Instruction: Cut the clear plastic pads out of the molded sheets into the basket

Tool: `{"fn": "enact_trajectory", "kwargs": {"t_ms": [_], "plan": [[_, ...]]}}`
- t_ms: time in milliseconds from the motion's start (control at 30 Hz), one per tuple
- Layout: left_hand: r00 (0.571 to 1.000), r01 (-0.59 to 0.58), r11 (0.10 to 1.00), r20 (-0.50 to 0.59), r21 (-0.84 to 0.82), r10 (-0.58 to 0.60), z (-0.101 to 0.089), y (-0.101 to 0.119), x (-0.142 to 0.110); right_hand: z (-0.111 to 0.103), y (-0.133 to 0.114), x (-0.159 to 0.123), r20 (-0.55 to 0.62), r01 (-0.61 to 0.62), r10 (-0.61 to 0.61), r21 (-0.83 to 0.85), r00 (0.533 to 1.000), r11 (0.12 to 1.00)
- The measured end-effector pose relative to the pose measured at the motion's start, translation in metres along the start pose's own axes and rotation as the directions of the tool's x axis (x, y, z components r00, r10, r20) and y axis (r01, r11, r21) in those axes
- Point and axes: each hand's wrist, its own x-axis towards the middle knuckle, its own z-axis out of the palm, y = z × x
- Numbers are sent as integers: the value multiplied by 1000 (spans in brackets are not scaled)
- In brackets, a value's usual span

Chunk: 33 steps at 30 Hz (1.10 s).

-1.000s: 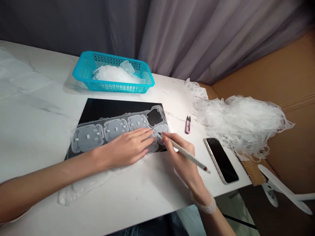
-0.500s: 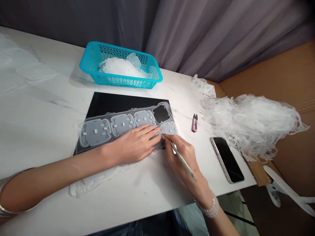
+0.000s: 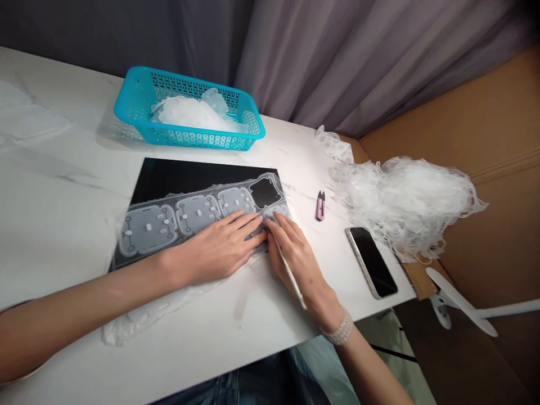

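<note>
A translucent moulded sheet (image 3: 148, 227) with several rounded panels lies across a black board (image 3: 169, 175) on the table. One panel opening near its right end shows the black beneath. My left hand (image 3: 223, 244) rests flat on the sheet with its fingers stretched out, pressing it down. Beside its fingertips, my right hand (image 3: 297, 261) pinches a slim pale pen-like tool (image 3: 291, 275), its rear end lying back over the hand. The tool's tip is at the sheet's right part, hidden by my fingers.
Behind the board stands a blue basket (image 3: 198, 138) holding translucent pieces. To the right lie pink thread snips (image 3: 320, 207), a phone (image 3: 373, 261) and a heap of stringy translucent scraps (image 3: 409, 197). A cardboard wall (image 3: 476, 169) bounds the right side.
The whole view has shifted, so things appear further left. My right hand has turned and its fingers now lie further over the sheet's right panel. My left hand stays on the sheet.
</note>
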Motion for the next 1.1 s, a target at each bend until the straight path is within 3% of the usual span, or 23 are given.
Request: {"fn": "enact_trajectory", "kwargs": {"t_ms": [200,300,367,433,500,533,600,667,767,833,900,967,1000,1033,1100], "plan": [[999,30,999,-19,-14,-31,6,-2,-4,-4,-15,4,168,-1,-6,43,986,999],[999,30,999,-30,-30,-31,9,-5,-6,-11,-9,1,59,-115,102,278,993,954],[999,29,999,-21,-22,-30,10,-6,-8,-24,15,-6,-71,-227,297,486,952,844],[999,33,999,-2,-16,-33,9,-6,-9,-44,52,-17,-184,-291,547,687,817,666],[999,45,998,7,-35,-45,7,-7,-10,-68,91,-31,-261,-245,757,840,600,484],[999,50,998,11,-46,-50,6,-7,-9,-79,106,-38,-259,-203,813,888,522,413],[998,59,995,22,-75,-58,3,-9,-7,-96,118,-48,-261,-117,855,931,448,345],[997,74,990,30,-119,-71,-3,-10,-1,-104,109,-53,-259,-57,848,946,463,320],[983,171,945,-13,-280,-182,-21,-3,11,-101,73,-47,-220,-15,796,961,565,276],[935,312,820,2,-480,-355,-36,7,20,-94,49,-40,-198,8,741,968,642,253],[867,412,522,146,-747,-476,-50,21,27,-85,28,-33,-211,24,687,962,695,271],[837,406,78,336,-911,-432,-60,33,32,-76,7,-28,-210,-19,632,942,746,335],[834,378,-136,400,-916,-380,-63,38,33,-72,-4,-26,-179,-64,591,929,786,365],[830,350,-307,445,-885,-337,-65,41,33,-69,-14,-26,-111,-121,534,917,838,380],[811,308,-515,504,-800,-298,-66,44,31,-69,-31,-25,60,-220,398,903,915,369]]}}
